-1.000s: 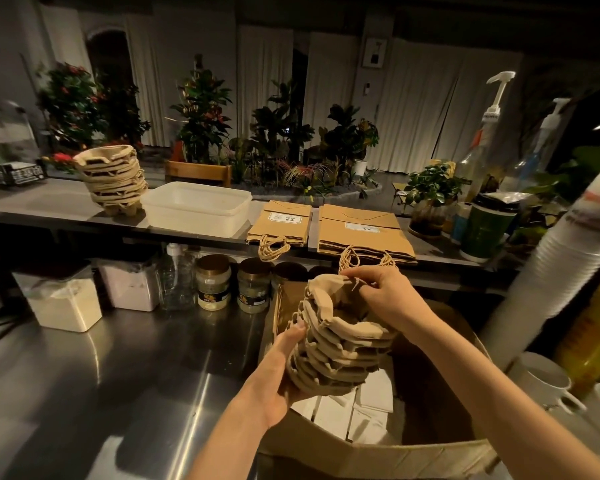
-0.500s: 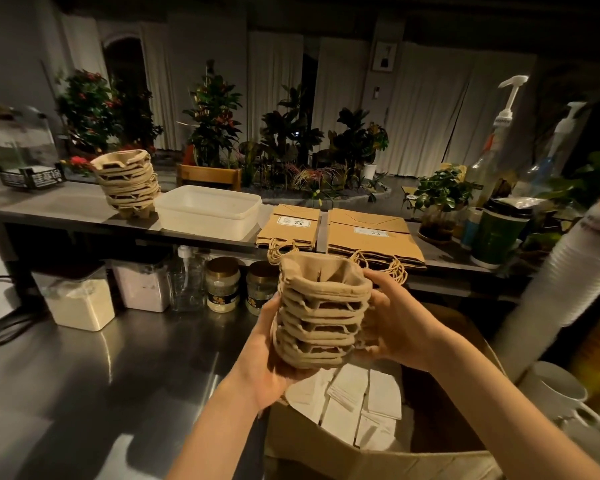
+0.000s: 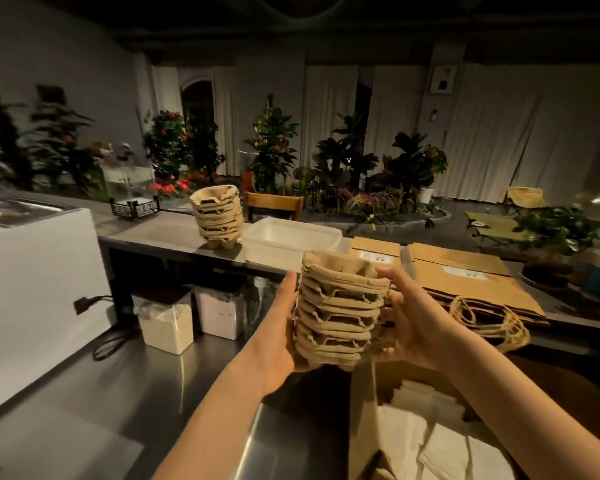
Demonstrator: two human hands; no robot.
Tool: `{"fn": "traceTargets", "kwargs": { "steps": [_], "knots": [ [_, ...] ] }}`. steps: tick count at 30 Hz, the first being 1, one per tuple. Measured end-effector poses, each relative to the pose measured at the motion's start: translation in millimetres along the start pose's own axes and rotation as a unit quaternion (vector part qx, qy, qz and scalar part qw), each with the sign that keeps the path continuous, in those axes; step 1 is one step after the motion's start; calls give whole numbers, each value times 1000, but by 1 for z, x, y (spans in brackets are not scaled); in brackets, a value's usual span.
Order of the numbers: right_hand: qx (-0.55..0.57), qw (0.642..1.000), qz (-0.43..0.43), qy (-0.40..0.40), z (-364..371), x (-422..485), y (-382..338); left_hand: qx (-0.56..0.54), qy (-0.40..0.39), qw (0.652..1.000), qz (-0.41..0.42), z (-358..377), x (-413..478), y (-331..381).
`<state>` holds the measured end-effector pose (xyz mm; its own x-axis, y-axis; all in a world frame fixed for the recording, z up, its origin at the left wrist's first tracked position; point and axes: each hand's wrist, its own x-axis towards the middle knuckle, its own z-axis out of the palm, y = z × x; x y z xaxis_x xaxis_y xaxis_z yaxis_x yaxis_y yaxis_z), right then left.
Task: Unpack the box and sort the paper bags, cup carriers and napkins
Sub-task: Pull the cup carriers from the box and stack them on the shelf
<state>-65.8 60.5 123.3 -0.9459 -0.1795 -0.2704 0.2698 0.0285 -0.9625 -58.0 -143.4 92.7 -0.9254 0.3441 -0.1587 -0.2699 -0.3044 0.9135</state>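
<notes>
Finding: your left hand (image 3: pixel 278 327) and right hand (image 3: pixel 420 323) clamp a nested pile of brown moulded-pulp cup carriers (image 3: pixel 340 306) between them. The fingers (image 3: pixel 395 292) of both are curled round its sides and gripping. The pile's long axis is upright.

Landmark: the matching stack of brown pulp carriers (image 3: pixel 217 216) standing on the grey raised desk (image 3: pixel 160 233). The held pile hangs nearer you than that stack and to its right, clear of any surface. Your left hand is the nearer to the stack.

Judgement: the carry runs forward and left, passing the white plastic tub (image 3: pixel 291 240) just right of the stack (mind its rim). Flat brown paper bags (image 3: pixel 465 278) lie farther right. White folded napkins (image 3: pixel 444 455) lie in the open cardboard box (image 3: pixel 362 427), nearest you.
</notes>
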Motion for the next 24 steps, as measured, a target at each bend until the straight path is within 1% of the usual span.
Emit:
{"fn": "traceTargets", "kwargs": {
  "steps": [3, 7, 10, 14, 18, 24],
  "knots": [
    [-9, 1000, -3, 0, 34, 35, -25, 20, -10, 999, 24, -40, 12, 35],
    [-18, 1000, -8, -6, 81, 84, -67, 80, -18, 995, 65, -101, 36, 93],
    [-13, 1000, -20, -15, 114, 120, -97, 97, -11, 993, 73, -144, 57, 136],
    [-16, 999, -48, -1, 152, 158, -141, 84, -13, 991, 100, -183, 77, 188],
    [-11, 997, -73, -1, 183, 194, -187, 23, 2, 992, 124, -213, 97, 242],
    [-25, 993, -116, 26, 220, 236, -230, 24, 23, 990, 139, -238, 133, 296]
  ]
}}
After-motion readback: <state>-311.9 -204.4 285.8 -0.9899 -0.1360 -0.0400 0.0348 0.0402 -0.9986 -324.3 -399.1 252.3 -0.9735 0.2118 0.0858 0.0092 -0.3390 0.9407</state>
